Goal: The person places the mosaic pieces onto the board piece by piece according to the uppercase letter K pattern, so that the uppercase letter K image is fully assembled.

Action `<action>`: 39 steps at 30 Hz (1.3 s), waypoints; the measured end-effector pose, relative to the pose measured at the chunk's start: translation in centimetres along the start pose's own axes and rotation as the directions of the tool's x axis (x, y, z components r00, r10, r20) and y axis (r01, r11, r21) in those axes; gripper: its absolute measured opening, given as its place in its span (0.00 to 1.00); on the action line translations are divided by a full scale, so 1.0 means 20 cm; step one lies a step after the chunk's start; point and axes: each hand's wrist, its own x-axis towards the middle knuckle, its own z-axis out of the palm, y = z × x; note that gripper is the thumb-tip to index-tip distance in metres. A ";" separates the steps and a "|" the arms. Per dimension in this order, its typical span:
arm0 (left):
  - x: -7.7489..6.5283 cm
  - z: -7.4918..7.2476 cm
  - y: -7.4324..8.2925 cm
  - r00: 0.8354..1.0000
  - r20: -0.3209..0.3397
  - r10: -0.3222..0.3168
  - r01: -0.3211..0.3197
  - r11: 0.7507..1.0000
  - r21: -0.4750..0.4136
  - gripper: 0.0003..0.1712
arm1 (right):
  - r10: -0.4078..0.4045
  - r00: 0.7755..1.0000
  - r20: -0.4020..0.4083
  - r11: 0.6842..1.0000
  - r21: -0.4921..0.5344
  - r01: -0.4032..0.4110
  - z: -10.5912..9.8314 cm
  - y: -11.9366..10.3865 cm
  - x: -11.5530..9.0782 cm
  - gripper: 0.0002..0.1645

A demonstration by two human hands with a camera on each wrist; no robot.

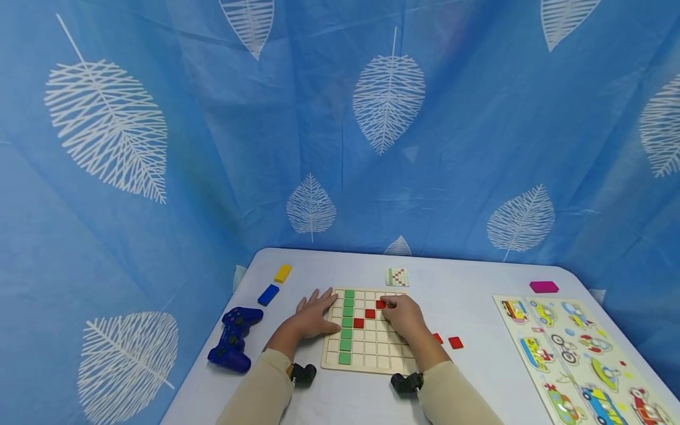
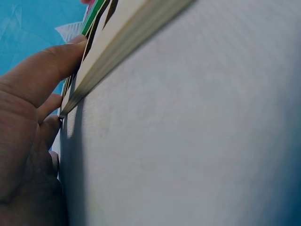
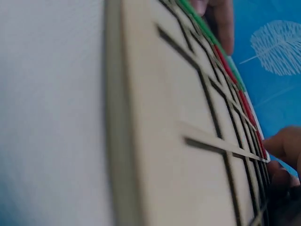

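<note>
A square wooden grid board (image 1: 370, 361) lies on the table with a column of green tiles (image 1: 346, 333) near its left side. Red tiles (image 1: 358, 323) step diagonally up to the right from that column. My left hand (image 1: 310, 317) rests on the board's left edge with fingers spread, the thumb over the rim in the left wrist view. With curled fingers, my right hand (image 1: 406, 317) pinches the uppermost visible red tile (image 1: 380, 304) at its grid square. That hand and forearm hide part of the board's right side.
Loose red tiles (image 1: 455, 342) lie right of the board, and a small pattern card (image 1: 396, 277) behind it. Leftward are a blue game controller (image 1: 234, 339), a blue block (image 1: 268, 295) and a yellow block (image 1: 283, 273). A picture puzzle board (image 1: 579, 360) and magenta block (image 1: 544, 287) are at right.
</note>
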 end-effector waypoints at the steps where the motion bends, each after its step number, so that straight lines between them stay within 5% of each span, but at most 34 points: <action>1: 0.00 0.00 0.00 1.000 0.003 0.001 -0.001 1.000 0.000 0.54 | -0.005 1.000 0.008 0.999 0.032 0.004 -0.01 0.00 -0.01 0.25; 6: 0.00 0.00 0.00 1.000 0.008 0.003 -0.003 1.000 0.003 0.54 | -0.005 1.000 0.010 0.986 0.166 0.003 -0.08 0.01 -0.07 0.22; 22: 0.00 0.00 -0.01 1.000 0.003 -0.003 0.003 1.000 -0.005 0.53 | 0.102 0.995 -0.018 0.985 -0.139 -0.103 -0.43 0.21 -0.26 0.23; 31: 0.01 0.00 -0.02 1.000 0.001 0.001 -0.001 1.000 0.008 0.53 | 0.055 0.998 0.032 0.959 -0.280 -0.044 -0.44 0.34 -0.32 0.27; 39: 0.01 0.00 -0.01 1.000 0.007 0.008 -0.008 1.000 -0.003 0.53 | 0.020 1.000 -0.009 0.968 -0.248 -0.022 -0.44 0.39 -0.35 0.23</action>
